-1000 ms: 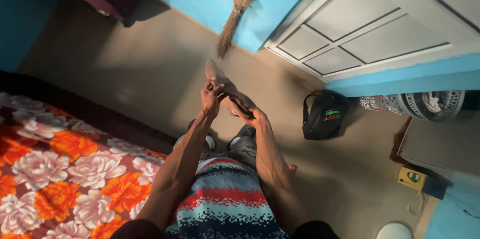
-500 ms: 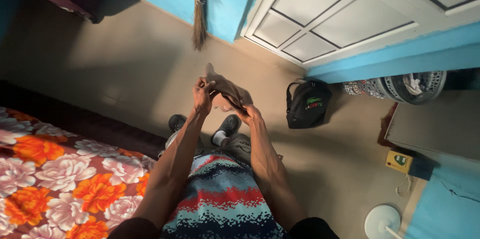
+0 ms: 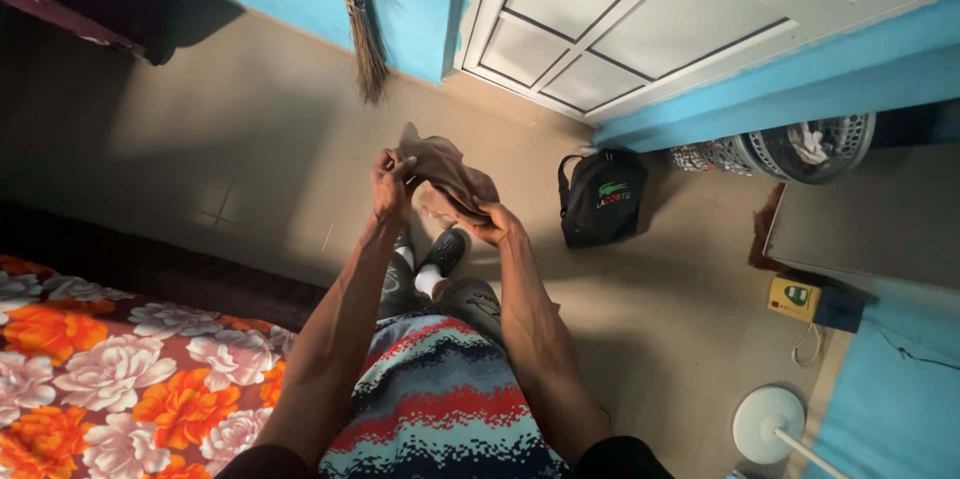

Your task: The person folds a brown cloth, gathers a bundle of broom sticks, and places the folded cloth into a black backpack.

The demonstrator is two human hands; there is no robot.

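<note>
I stand looking down and hold a small brown cloth [image 3: 445, 171] out in front of me with both hands. My left hand [image 3: 390, 186] pinches its left upper corner. My right hand [image 3: 493, 223] grips its lower right edge, so the cloth bunches between them. Below the hands are my dark shoes [image 3: 440, 251] with white socks and my striped shirt [image 3: 440, 399].
A flowered bedspread [image 3: 120, 379] lies at the lower left. A straw broom [image 3: 362, 24] leans on the blue wall beside a white panelled door [image 3: 640, 19]. A black backpack [image 3: 600, 197], a laundry basket [image 3: 800, 149], a yellow box [image 3: 795, 299] and a white round base [image 3: 768, 424] stand on the floor at right.
The view has shifted right and down across the room. My hands have drawn the brown cloth closer together and it now hangs more bunched between them.
</note>
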